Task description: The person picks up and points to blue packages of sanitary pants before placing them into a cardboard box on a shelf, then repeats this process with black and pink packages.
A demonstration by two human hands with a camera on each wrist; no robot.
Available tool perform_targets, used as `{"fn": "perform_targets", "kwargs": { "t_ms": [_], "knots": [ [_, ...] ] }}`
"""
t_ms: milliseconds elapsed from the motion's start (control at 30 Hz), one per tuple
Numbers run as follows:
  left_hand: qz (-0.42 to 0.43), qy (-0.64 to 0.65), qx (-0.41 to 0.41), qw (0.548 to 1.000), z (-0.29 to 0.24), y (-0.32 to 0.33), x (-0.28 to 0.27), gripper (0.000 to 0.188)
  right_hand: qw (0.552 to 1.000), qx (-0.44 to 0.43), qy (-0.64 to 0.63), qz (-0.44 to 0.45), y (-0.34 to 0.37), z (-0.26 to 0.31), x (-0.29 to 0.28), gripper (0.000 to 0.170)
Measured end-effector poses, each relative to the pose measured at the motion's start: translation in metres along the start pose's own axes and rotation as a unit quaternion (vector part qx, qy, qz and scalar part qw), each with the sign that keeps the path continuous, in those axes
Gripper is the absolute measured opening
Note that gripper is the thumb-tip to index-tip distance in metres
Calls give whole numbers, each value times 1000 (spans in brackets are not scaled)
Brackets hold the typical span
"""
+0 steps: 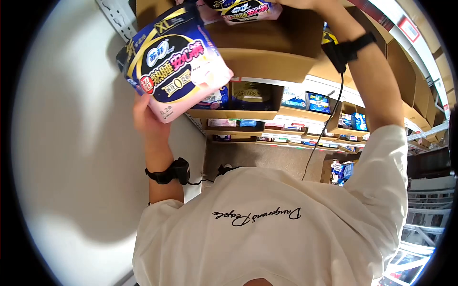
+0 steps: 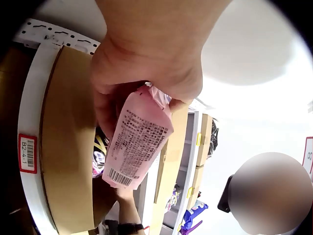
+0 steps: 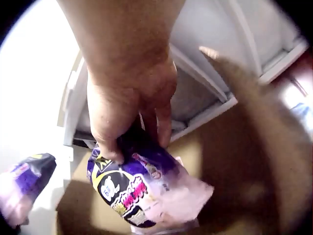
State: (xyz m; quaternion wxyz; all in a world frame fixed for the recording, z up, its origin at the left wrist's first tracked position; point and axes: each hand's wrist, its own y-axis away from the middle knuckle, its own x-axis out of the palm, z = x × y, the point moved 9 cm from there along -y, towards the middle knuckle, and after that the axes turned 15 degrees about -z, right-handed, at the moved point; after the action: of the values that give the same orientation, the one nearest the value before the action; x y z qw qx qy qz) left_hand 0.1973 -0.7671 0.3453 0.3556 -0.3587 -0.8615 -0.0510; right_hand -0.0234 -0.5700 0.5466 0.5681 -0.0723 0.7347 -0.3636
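Observation:
My left hand [image 1: 151,121] grips a purple-and-pink pack of period pants [image 1: 179,66] by its lower corner, held up beside the white wall. Its printed pink end [image 2: 139,142] and barcode face the left wrist view. Inside an open cardboard box [image 1: 267,62] on the shelf, my right hand [image 3: 129,107] pinches a second pack of period pants [image 3: 151,191] at its dark top end, thumb on the printed front and fingers behind. In the head view the right hand sits at the top edge, partly cut off, over that second pack.
White shelving with a perforated upright [image 1: 117,19] stands by the wall [image 1: 71,119]. Lower shelves carry cardboard trays of packs [image 1: 317,102]. A label [image 2: 28,153] marks the shelf edge. A black cable [image 1: 329,126] hangs from the right wrist; more boxes [image 1: 405,76] line the right.

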Motion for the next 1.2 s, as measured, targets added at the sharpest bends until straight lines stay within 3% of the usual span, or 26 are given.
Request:
{"fn": "perform_targets", "kwargs": {
  "t_ms": [67,133,167,233,267,333,367,433,500,667,733,833,933,1033,1067,1200],
  "knots": [
    [36,21,18,999,-4,13,8,66,982,-80,-53,-164,31,18,-50,49],
    [78,39,47,995,-11,27,21,66,970,-72,-100,-210,68,33,-97,49],
    [78,64,48,994,5,19,9,65,961,-75,-123,-238,81,33,-92,48],
    [115,120,22,986,7,24,16,62,938,16,-211,-275,116,15,-103,51],
    [142,155,3,978,10,23,19,62,913,78,-284,-282,130,2,-97,54],
    [146,169,-12,975,11,16,16,61,862,85,-355,-352,145,-1,-104,47],
    [152,166,-28,974,11,11,15,60,820,173,-404,-367,151,-4,-98,52],
    [154,182,-61,969,38,-19,-11,59,776,245,-457,-358,150,0,-50,48],
    [170,190,-81,963,39,-15,3,57,729,291,-506,-357,162,7,-45,47],
    [210,214,-135,944,38,-10,26,54,715,360,-504,-324,166,36,-37,52],
    [187,211,-147,948,42,-5,36,53,717,368,-490,-332,175,31,-43,50],
    [196,185,-171,948,40,7,57,55,654,408,-527,-358,192,23,-54,44],
    [185,157,-138,960,25,21,77,60,636,400,-546,-370,202,18,-67,43],
    [245,282,-214,903,30,35,80,75,635,405,-529,-392,198,17,-67,42],
    [290,263,-176,903,24,38,86,81,630,405,-527,-401,197,16,-65,41],
    [304,250,-132,909,19,46,94,85,623,419,-524,-401,191,15,-56,40]
  ]
}}
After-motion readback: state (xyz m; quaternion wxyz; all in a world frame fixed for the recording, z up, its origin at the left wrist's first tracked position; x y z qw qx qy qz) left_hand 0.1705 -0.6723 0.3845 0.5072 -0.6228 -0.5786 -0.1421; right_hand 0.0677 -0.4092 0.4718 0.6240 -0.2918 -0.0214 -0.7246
